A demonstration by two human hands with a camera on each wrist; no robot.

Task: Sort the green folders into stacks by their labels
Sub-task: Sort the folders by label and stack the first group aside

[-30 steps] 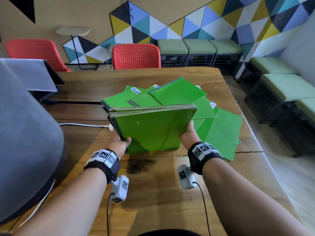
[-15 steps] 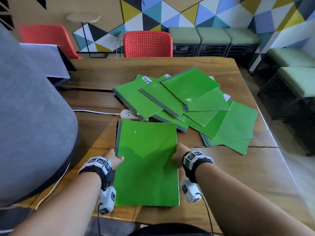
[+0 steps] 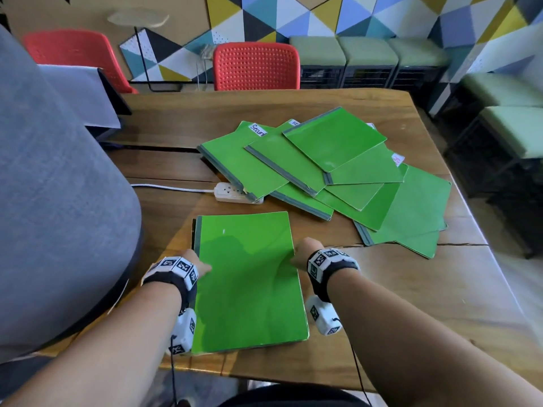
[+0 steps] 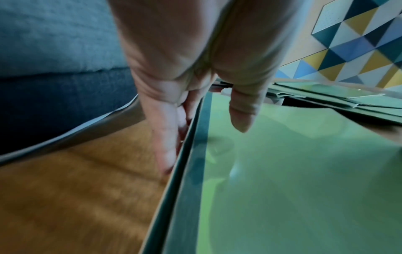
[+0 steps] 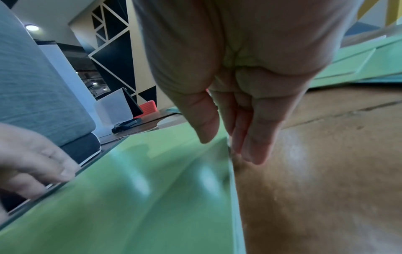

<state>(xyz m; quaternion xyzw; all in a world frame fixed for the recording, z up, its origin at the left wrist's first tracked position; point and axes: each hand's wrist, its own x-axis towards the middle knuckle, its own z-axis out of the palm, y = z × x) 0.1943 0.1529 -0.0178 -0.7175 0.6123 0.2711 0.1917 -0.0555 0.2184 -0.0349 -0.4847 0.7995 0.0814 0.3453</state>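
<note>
Stack of folders [image 3: 249, 277], raised a second ago, now lies flat on table [image 3: 411, 304]. Left hand [image 3: 197, 263] and right hand [image 3: 302, 254] flank its edges, fingers straight, gripping nothing. First stack placed.

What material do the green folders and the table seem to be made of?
Green folders: probably glossy coated card or thin plastic; covers reflect light, edges look thin, spines carry a grey strip. Table: apparently solid wood with a smooth sheen; grain and a long crack show.

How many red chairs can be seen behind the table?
2. One red chair stands at the middle of the wooden table's far edge. The other red chair is at far left, partly hidden by the grey object.
</note>
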